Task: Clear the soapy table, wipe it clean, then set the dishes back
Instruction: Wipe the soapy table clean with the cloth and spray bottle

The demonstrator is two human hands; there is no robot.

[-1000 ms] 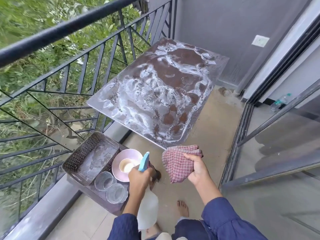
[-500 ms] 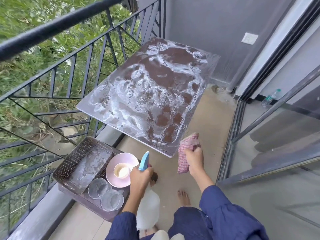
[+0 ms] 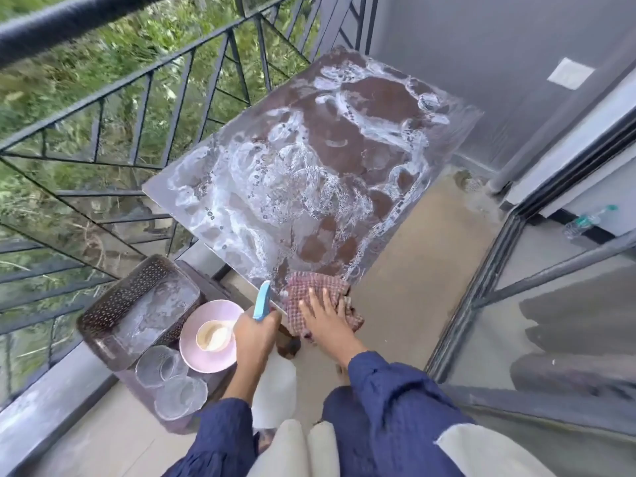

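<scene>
The brown table (image 3: 371,98) is covered in white soap foam. At its near corner my right hand (image 3: 325,320) presses flat on a red checked cloth (image 3: 309,287) that hangs partly over the edge. My left hand (image 3: 256,333) grips a white spray bottle (image 3: 275,390) with a blue trigger. On a low stool to the left sit a dark perforated tray (image 3: 113,297), a pink plate (image 3: 206,359) with a white cup (image 3: 213,335) on it, and two clear glass bowls (image 3: 168,380).
A black metal railing (image 3: 155,77) runs along the left, close to the table. A sliding glass door (image 3: 550,304) bounds the right. A plastic water bottle (image 3: 588,220) lies by the wall beyond it. A bare tan floor strip lies between table and door.
My right hand has carried the cloth up from in front of me and laid it flat on the table's near corner. My left hand still holds the spray bottle low.
</scene>
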